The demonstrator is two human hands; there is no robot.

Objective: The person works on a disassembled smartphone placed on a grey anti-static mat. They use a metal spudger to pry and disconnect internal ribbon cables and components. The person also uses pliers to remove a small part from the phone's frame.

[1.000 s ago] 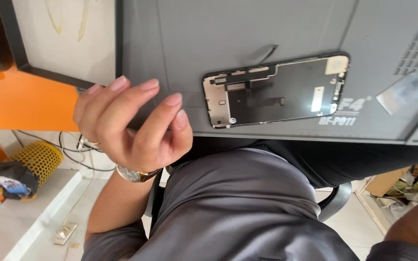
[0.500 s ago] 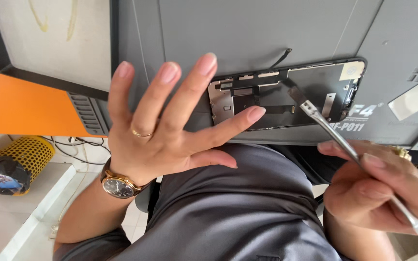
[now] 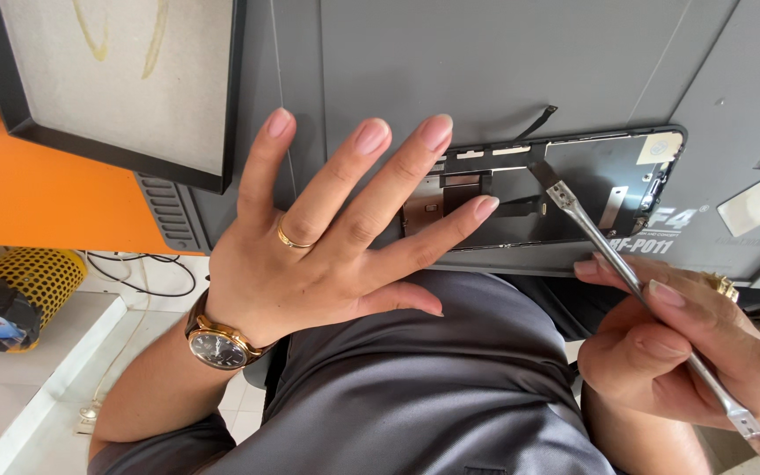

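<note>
We take the grey rubber work mat [image 3: 485, 62] as our landmark: touching its left edge lies a shallow black-framed tray with a pale grey floor [image 3: 125, 79], and under both spreads the orange tabletop [image 3: 37, 202]. Below the mat's left end, past the table edge, we see a yellow perforated basket [image 3: 41, 277] with a black bag, and thin black cables [image 3: 147, 268] trailing over the pale floor beside it.

Grey mat [image 3: 485, 70] under phone screen [image 3: 573, 189]
</note>
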